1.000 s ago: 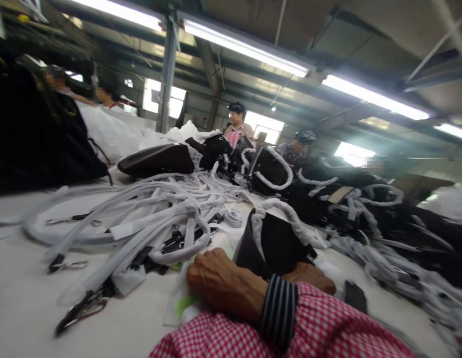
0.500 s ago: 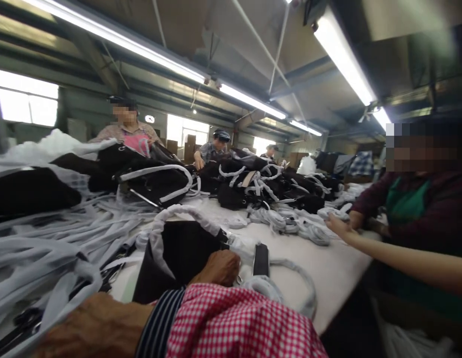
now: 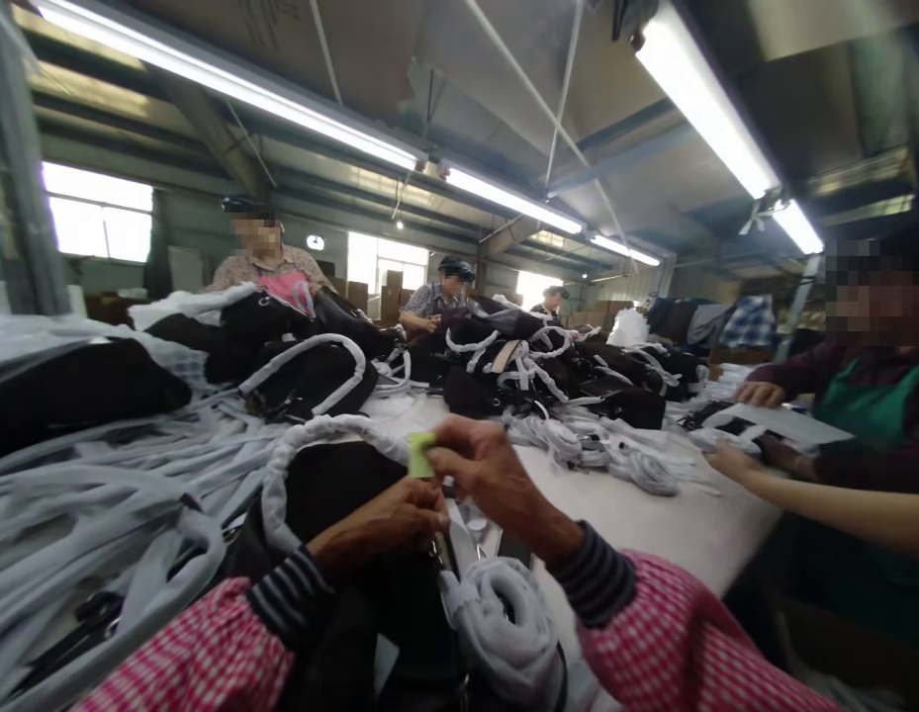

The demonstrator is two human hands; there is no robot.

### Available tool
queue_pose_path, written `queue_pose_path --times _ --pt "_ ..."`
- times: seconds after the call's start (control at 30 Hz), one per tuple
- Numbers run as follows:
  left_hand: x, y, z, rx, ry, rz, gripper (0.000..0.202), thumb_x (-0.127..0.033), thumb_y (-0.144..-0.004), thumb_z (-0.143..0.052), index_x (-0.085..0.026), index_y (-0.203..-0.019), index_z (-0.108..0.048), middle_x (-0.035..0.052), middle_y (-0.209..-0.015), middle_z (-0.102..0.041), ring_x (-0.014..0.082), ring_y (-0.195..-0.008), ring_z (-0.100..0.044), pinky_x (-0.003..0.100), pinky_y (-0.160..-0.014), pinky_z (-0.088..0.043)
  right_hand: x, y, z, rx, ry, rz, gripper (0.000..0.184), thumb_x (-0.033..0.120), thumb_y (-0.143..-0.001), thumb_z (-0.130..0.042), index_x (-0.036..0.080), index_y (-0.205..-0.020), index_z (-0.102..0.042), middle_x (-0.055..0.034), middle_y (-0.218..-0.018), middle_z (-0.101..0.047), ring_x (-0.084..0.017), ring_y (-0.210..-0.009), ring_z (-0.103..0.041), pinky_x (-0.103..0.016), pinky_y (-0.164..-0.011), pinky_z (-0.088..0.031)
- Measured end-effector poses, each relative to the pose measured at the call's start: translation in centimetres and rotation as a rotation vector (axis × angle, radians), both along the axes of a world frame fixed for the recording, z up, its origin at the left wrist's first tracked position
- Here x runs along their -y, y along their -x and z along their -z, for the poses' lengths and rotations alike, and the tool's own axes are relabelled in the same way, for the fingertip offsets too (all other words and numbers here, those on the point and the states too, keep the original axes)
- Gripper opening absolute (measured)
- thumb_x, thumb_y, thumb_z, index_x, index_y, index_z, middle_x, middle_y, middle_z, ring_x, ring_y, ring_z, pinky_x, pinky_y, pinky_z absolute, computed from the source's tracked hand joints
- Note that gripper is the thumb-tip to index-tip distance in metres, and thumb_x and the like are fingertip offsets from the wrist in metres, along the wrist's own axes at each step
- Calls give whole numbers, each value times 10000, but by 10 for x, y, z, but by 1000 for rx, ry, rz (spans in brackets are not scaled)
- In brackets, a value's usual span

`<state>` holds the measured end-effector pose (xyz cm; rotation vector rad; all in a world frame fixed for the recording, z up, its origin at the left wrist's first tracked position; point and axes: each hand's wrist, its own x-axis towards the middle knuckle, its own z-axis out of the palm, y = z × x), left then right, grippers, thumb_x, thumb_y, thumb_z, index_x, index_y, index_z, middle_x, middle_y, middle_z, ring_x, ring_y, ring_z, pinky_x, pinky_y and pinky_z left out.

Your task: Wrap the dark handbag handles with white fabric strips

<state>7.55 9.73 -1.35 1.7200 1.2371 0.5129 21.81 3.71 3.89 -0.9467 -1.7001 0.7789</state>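
In front of me stands a black handbag (image 3: 332,480), its arched handle (image 3: 277,494) wrapped in white padding. My left hand (image 3: 381,524) lies across the bag, fingers pinched at its right edge near some metal hardware; the exact part between the fingertips is hidden. Just above it, my right hand (image 3: 496,470) is closed, thumb and fingers pinching a small yellow-green slip (image 3: 421,455). A coiled strap (image 3: 507,623) in white wrapping hangs below the right hand, against the bag's right side.
Long white-wrapped straps (image 3: 118,504) cover the left of the table. Black bags (image 3: 474,371) are heaped across the back, with wrapped coils (image 3: 578,445) before them. At right, a co-worker in a green apron (image 3: 874,400) handles a bag; another person's bare forearm (image 3: 822,499) reaches in.
My right hand has come from the lower left, over the straps, to the bag's right edge and now holds the yellow-green slip. The coiled strap now sits nearer me.
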Motion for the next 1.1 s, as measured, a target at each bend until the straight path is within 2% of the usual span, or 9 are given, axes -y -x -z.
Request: queue_pose_path --times 0.07,0.13,0.2,0.3,0.47,0.63,0.83,0.97,1.1 --pt "-3 9 11 167 24 281 209 -294 -832 -754 -161 -745 -618 -55 -568 -554 93 -485 -427 202 -492 -324 8 -47 17 -44 164 140 162 308 -816 -692 156 -872 -701 28 -616 -637 -90 -503 -504 -194 -465 -343" --pt "-6 14 18 277 26 422 277 -402 -809 -724 -160 -767 -595 -52 -568 -520 85 -480 -365 217 -475 -259 13 -79 39 -80 281 202 207 334 -792 -727 145 -871 -705 25 -591 -635 -76 -471 -465 -196 -464 -315" --pt "-7 16 21 286 24 453 346 -475 -788 -725 -163 -780 -577 -56 -571 -497 81 -478 -340 225 -469 -235 15 -95 59 -118 371 207 239 353 -764 -761 139 -852 -702 27 -576 -628 -68 -458 -457 -196 -465 -292" --pt "-4 19 16 243 5 469 392 -530 -829 -711 -158 -816 -585 -51 -595 -503 84 -493 -354 225 -476 -247 15 -95 78 -142 445 173 264 373 -739 -778 132 -801 -688 32 -553 -609 -71 -461 -488 -194 -464 -282" --pt "5 26 3 240 -122 472 388 -523 -915 -685 -150 -827 -625 -39 -647 -519 94 -559 -414 205 -509 -308 4 -69 81 -153 497 66 240 320 -691 -779 143 -816 -674 47 -533 -606 -74 -442 -505 -189 -450 -306" --pt "14 32 -10 221 -226 452 380 -512 -975 -644 -165 -820 -638 -48 -659 -496 97 -570 -420 200 -509 -336 -16 -52 82 -140 443 23 172 203 -671 -752 157 -808 -660 67 -512 -599 -80 -414 -492 -199 -432 -350" --pt "19 36 -12 94 -458 424 331 -452 -1035 -595 -184 -850 -658 -39 -714 -540 112 -657 -447 222 -589 -342 -34 -44 91 -20 424 -38 149 53 -672 -660 148 -779 -703 63 -519 -601 -92 -436 -512 -202 -429 -361" --pt "16 36 -12 29 -491 464 365 -465 -1057 -551 -193 -825 -620 -28 -769 -546 130 -697 -483 246 -633 -371 -33 -47 90 2 452 -177 244 42 -667 -603 146 -835 -746 79 -561 -552 -65 -482 -450 -189 -456 -318" --pt "8 31 -15 -168 -588 565 372 -439 -1101 -431 -198 -862 -583 1 -899 -565 158 -795 -523 282 -721 -387 -32 -50 84 52 483 -342 217 89 -677 -603 154 -840 -730 66 -666 -553 -64 -574 -442 -190 -506 -315"
